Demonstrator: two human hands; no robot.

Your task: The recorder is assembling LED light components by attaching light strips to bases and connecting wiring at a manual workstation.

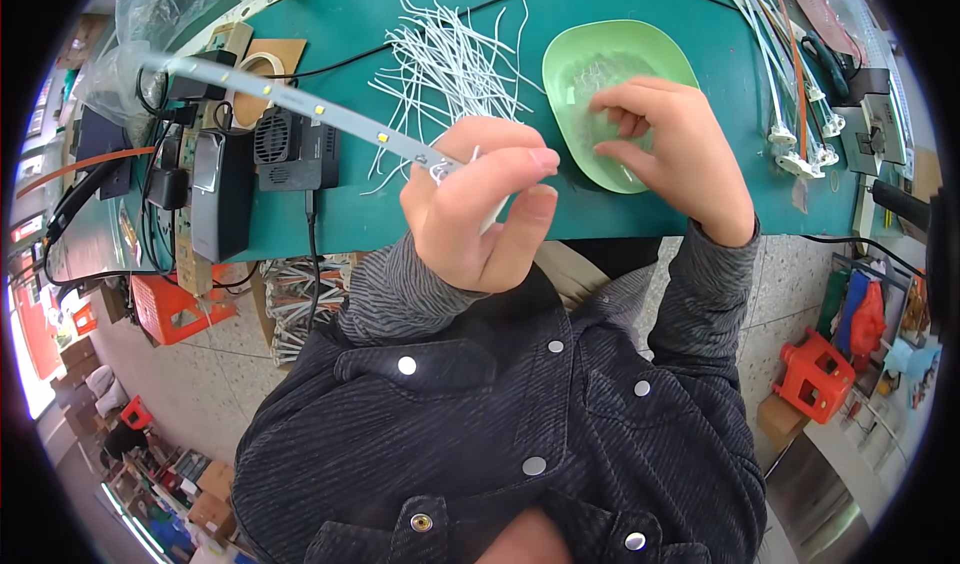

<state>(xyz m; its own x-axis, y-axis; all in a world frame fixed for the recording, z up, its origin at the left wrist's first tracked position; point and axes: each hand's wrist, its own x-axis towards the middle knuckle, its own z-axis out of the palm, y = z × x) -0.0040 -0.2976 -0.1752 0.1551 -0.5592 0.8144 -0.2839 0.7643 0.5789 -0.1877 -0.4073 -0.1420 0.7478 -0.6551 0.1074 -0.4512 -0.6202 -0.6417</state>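
Observation:
My left hand (475, 204) is closed on one end of a narrow white LED strip (293, 100) with small yellow LEDs. The strip slants up and away to the left, and its far end is blurred. Small clear or white bits show at the held end by my fingertips. Over a light green plastic bowl (665, 56) hangs my right hand (685, 139), its fingers bent and its thumb apart from them; nothing can be seen between them. Tiny clear pieces lie in the bowl. Loose white wires (455, 59) are heaped beyond my left hand.
On the green tabletop (535, 226), a black fan-vented device (295, 144), a tape roll (262, 76) and power adapters stand at left. Finished-looking strips with white ends (800, 144) lie at right, near a metal fixture (880, 119). A black cable crosses the back.

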